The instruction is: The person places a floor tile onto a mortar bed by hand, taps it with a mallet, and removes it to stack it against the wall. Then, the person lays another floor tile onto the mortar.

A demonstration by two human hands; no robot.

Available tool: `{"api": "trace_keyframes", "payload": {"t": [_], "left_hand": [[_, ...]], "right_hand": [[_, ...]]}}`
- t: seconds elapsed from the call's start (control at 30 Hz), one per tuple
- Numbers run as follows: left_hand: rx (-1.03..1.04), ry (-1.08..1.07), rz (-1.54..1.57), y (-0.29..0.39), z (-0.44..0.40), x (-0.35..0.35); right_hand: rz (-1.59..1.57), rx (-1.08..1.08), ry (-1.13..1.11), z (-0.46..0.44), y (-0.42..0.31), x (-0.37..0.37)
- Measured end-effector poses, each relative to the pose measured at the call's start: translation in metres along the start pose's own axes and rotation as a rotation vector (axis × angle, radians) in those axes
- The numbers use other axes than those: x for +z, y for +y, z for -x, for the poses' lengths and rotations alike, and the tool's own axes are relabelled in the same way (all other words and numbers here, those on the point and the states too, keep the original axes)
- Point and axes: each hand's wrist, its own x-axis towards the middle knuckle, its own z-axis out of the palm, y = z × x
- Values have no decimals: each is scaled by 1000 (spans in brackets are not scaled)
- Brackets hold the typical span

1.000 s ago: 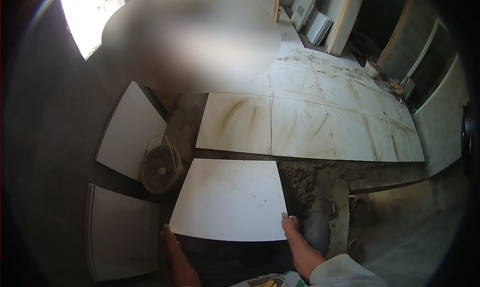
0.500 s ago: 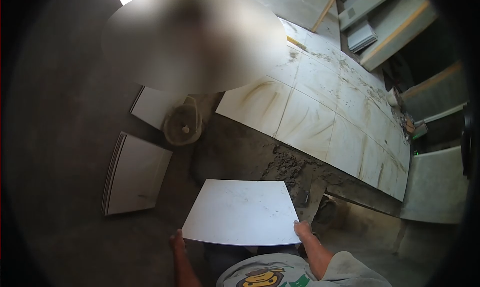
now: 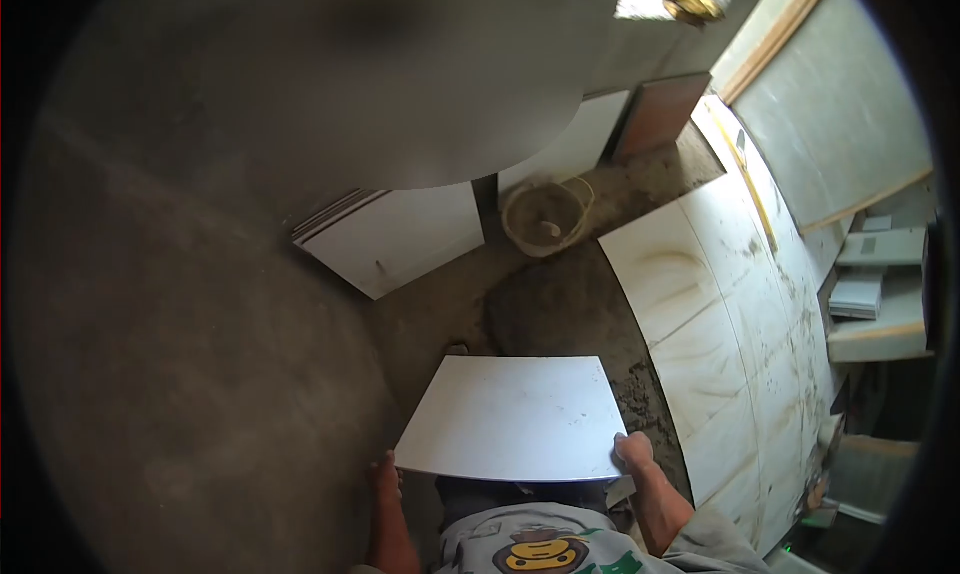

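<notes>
A large white tile with a few grey smudges is held out flat in front of my body. My left hand grips its near left corner, fingers wrapped round the edge. At the near right corner my right hand is closed on the tile, thumb on top. Beyond the tile's far edge lies dark, damp-looking floor, with crumbly mortar along its right side.
White tiles laid on the floor stretch along the right. More tiles lean in a stack against the wall, beside a bucket. A reddish-brown panel leans farther back. Stacked white tiles rest at far right.
My view has swung left, so the laid tiles, bucket and leaning stack appear farther right. Both hands still hold the white tile, which sits slightly farther right in view.
</notes>
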Motion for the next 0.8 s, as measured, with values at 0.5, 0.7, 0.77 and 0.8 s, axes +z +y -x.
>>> {"api": "trace_keyframes", "payload": {"t": [0.5, 0.7, 0.77, 0.8], "left_hand": [[-80, 46, 172, 147, -150, -26], [-33, 90, 192, 173, -213, -12], [-4, 105, 200, 179, -226, -8], [-21, 103, 218, 182, -232, -5]], "right_hand": [[104, -315, -40, -52, -291, -8], [198, -307, -68, -78, -380, -7], [222, -301, -98, -83, -408, -9], [220, -293, -94, -87, -420, -9]]}}
